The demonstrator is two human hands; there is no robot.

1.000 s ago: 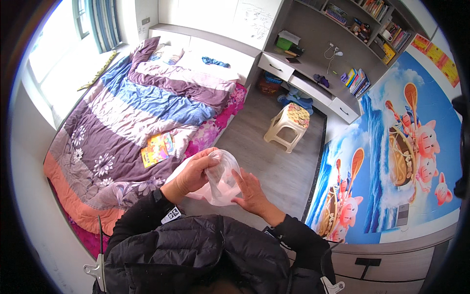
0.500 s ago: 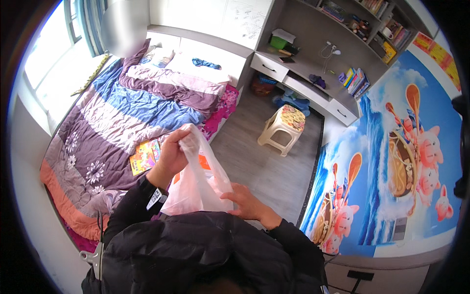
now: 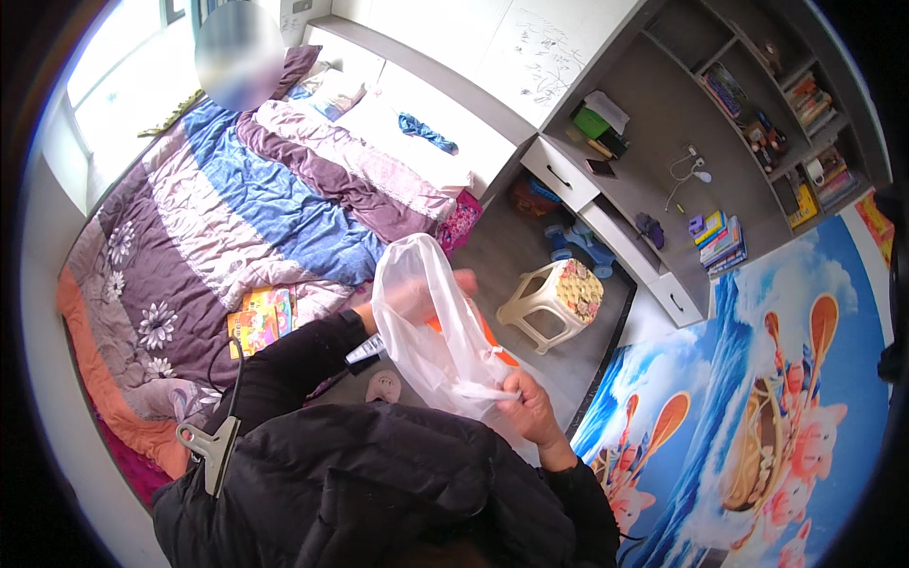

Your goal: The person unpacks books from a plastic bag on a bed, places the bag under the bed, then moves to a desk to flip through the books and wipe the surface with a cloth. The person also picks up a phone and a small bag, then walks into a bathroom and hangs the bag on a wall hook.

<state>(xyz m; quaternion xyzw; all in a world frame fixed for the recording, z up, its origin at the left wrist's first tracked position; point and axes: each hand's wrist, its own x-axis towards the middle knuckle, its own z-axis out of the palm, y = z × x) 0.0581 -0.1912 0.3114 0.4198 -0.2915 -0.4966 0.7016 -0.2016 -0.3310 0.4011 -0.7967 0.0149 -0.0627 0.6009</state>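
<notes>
A thin white plastic bag (image 3: 426, 322) with orange-red patches is stretched up in front of me. My right hand (image 3: 532, 409) is closed on the bag's right side, bunching the plastic between thumb and fingers. My left hand (image 3: 463, 281) reaches behind or inside the bag's upper part. Its shape shows blurred through the translucent film, with some fingertips past the bag's edge. Whether those fingers grip anything is unclear. What the bag contains, if anything, cannot be made out.
At left is a bed with a striped quilt (image 3: 270, 208) and colourful booklets (image 3: 260, 322). A plastic stool (image 3: 554, 301) stands ahead on the grey floor. Beyond it, a desk (image 3: 620, 194) holds books (image 3: 721, 241). A seaside mural (image 3: 748, 379) covers the right wall.
My left hand has left the bag's top edge and moved right, behind or into the plastic. My right hand has shifted right, drawing the bag along. The view has turned left.
</notes>
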